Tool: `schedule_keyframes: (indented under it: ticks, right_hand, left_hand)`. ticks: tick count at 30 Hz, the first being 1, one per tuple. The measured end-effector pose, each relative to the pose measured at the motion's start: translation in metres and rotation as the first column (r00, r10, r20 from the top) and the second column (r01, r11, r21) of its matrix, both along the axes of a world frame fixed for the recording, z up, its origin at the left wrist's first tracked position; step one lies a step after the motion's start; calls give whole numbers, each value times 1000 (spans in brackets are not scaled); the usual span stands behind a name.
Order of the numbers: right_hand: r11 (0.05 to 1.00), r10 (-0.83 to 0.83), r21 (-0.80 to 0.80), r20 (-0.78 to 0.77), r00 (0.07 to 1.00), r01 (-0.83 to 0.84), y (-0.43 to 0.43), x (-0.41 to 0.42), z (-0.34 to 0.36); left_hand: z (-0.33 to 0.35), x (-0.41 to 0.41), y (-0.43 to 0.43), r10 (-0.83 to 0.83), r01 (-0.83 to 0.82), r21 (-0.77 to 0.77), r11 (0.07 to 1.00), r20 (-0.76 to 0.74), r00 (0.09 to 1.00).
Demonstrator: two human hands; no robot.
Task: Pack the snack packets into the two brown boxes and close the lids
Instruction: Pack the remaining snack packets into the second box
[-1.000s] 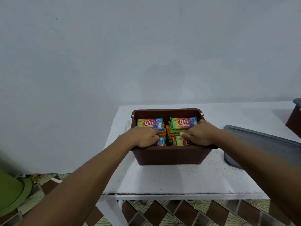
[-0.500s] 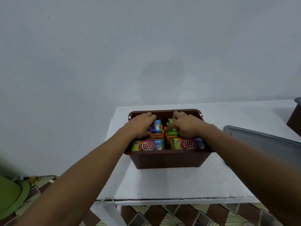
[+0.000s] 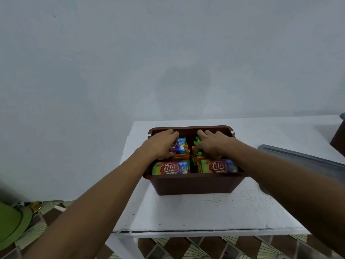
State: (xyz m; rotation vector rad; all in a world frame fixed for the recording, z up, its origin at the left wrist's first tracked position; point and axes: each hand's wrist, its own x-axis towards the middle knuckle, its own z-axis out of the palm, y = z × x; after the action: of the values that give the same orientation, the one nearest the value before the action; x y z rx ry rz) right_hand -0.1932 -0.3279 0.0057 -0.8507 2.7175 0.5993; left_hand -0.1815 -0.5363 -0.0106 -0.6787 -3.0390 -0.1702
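Pressing down on the back row of snack packets [image 3: 180, 146], both hands sit inside the brown box [image 3: 194, 184]; a second ago they were on the front row, so they have moved rearward. Left hand [image 3: 161, 144] lies flat, fingers curled over the blue-purple packet at back left. Right hand [image 3: 212, 144] is curled over the green-orange stack at back right. Whether either actually pinches a packet, cannot tell; looks more like tamping. Front row now uncovered: two "KUAT" packets [image 3: 170, 168] standing side by side against the near wall.

Judgement: box looks full, packing here about done, lid next. Grey lid [image 3: 302, 159] lies on the bench just right of the box, under the right forearm. Second brown box [image 3: 338, 139] only partly visible at the bench's far right edge, contents hidden.

Room: box sits mid-bench toward the left edge; bare white bench [image 3: 205, 212] in front up to the near edge. Packets reach about rim height, so the lid could catch if any sticks up.
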Motion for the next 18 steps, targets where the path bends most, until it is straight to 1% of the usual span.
schedule_keyframes:
  ticks: [4, 6, 10, 13, 15, 16, 18]
  right_hand:
    - [989, 8, -146, 132, 991, 11, 15, -1, 7]
    - [972, 11, -233, 151, 988, 25, 28, -1, 12]
    - [932, -3, -362, 31, 1000, 14, 46, 6, 11]
    - [905, -123, -421, -127, 984, 59, 48, 16, 3]
    - [902, -203, -420, -205, 958, 101, 46, 23, 0]
    - [907, -209, -409, -226, 952, 102, 46, 25, 0]
    - [902, -202, -420, -209, 957, 99, 46, 29, 1]
  left_hand:
    - [-1, -1, 3, -7, 7, -58, 998, -6, 1000]
    - [0, -2, 5, 8, -8, -61, 998, 1, 1000]
    - [-1, -1, 6, 41, -42, -53, 998, -20, 999]
    - [-1, 1, 6, 38, -48, -113, 992, -89, 995]
    - [1, 2, 7, 28, -46, -145, 988, -123, 992]
    - [2, 3, 7, 27, -46, -148, 988, -127, 991]
    - [3, 7, 6, 46, -62, -131, 989, -121, 992]
